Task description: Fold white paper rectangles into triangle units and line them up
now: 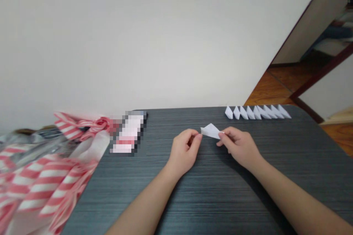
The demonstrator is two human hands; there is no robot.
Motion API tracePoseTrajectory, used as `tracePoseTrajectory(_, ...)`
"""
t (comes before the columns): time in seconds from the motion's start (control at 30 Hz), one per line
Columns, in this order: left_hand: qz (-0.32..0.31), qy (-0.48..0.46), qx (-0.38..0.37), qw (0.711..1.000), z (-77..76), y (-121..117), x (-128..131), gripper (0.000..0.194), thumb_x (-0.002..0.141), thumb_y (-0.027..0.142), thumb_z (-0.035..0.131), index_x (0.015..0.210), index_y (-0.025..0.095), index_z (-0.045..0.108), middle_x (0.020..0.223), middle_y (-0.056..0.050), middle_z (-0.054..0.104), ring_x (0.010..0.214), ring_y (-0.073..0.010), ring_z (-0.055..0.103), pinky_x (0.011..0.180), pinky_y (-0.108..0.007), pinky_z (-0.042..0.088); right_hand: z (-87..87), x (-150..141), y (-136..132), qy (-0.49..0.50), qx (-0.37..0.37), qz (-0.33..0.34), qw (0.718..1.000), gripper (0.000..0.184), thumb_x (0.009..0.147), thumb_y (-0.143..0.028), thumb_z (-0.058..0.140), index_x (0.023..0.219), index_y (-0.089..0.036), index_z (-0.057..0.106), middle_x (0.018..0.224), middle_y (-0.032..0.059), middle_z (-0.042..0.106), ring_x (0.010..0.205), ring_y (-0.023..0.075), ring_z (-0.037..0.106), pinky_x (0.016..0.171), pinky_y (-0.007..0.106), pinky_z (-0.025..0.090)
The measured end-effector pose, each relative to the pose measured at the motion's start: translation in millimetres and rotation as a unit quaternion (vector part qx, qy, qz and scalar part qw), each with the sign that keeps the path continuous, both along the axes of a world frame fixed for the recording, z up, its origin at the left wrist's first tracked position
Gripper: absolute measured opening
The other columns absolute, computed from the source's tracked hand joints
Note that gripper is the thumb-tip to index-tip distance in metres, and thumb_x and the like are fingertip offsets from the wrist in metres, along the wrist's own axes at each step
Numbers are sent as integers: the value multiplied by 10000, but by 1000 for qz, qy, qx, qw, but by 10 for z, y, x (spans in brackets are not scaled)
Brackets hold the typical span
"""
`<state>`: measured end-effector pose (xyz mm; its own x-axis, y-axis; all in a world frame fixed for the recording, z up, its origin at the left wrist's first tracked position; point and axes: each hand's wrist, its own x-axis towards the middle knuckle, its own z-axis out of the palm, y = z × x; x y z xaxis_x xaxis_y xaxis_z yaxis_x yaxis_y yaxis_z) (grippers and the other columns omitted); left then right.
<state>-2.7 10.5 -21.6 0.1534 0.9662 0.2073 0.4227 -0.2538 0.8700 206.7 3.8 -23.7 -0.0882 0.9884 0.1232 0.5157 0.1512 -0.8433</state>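
A small folded piece of white paper (211,131) is held just above the dark table, its peak pointing away from me. My right hand (239,146) pinches its right corner between thumb and fingers. At the paper's left end, my left hand (185,151) is closed, with thumb and forefinger meeting at the lower corner. Toward the back right lies a row of several folded white paper pieces (257,112), pointed in shape and set side by side.
The dark, wood-grained table (187,198) stands against a pale wall (165,36). A phone-like object (128,132), blurred by pixels, lies at the back left. Red-and-white striped bags (46,180) are heaped beside the left edge. Wooden floor (278,80) shows beyond, at right.
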Motion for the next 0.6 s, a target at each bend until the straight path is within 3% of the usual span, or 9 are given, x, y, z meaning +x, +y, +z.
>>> tracePoseTrajectory(0.1,-58,12,-3,998,73,-25,11,232,930,311,526,992,194,717,898,-51,731,790,-177,635,748,-274,464,29,-28,-11,-41,84,64,994,154,942,-279,550,907,-221,689,1061,72,766,871,226,730,762,327,549)
tracePoseTrajectory(0.2,-81,7,-24,996,111,-35,17,287,935,308,512,1105,198,716,955,-62,747,782,-182,650,739,-277,477,48,-43,-10,-56,150,128,979,131,939,-226,560,989,-236,681,1225,77,707,1086,239,677,926,375,525)
tracePoseTrajectory(0.4,-117,-1,-53,992,118,-18,-1,314,946,357,485,1033,183,732,791,-43,707,665,-157,602,645,-246,455,37,-33,4,-94,205,190,955,221,905,-242,634,1125,-252,654,1286,99,654,1159,264,610,962,457,517)
tracePoseTrajectory(0.6,-99,-39,-74,992,17,8,7,268,899,349,555,1022,163,704,802,-42,695,656,-145,592,613,-232,456,18,-34,6,-120,226,212,943,233,922,-227,612,1144,-256,678,1296,111,602,1169,268,572,992,480,493)
